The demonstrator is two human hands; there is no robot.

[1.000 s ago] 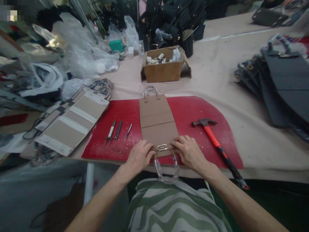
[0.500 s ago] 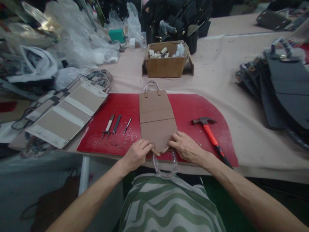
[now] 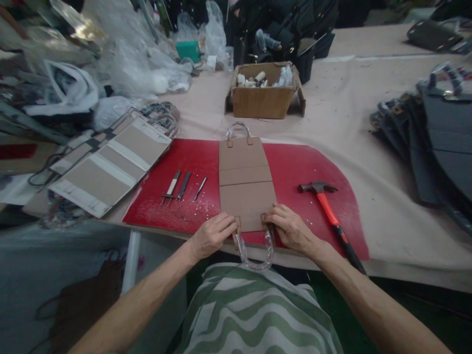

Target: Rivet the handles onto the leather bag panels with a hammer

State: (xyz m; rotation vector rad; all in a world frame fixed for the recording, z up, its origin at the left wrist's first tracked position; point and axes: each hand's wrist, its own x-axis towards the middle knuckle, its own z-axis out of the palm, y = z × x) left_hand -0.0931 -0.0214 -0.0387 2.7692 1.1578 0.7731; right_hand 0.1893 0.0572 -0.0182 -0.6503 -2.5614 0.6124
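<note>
A brown bag panel lies lengthwise on the red mat, with one plastic-wrapped handle attached at its far end. At the near end is a second wrapped bag handle, its loop hanging over the table edge towards my body. My left hand pinches this handle's left tab at the panel's near left corner. Fingers of my right hand are closed on the right tab at the other corner. Both tabs lie against the panel; whether they are fastened cannot be made out.
A claw hammer lies right of the panel. Left of it are slim metal tools and small scattered bits. Beige-grey panels are stacked at left, dark bag pieces at right. A cardboard box stands behind.
The near handle's tabs have turned from slanting inward to lying straight along the panel's corners, both hands staying on them. The whole view has shifted slightly.
</note>
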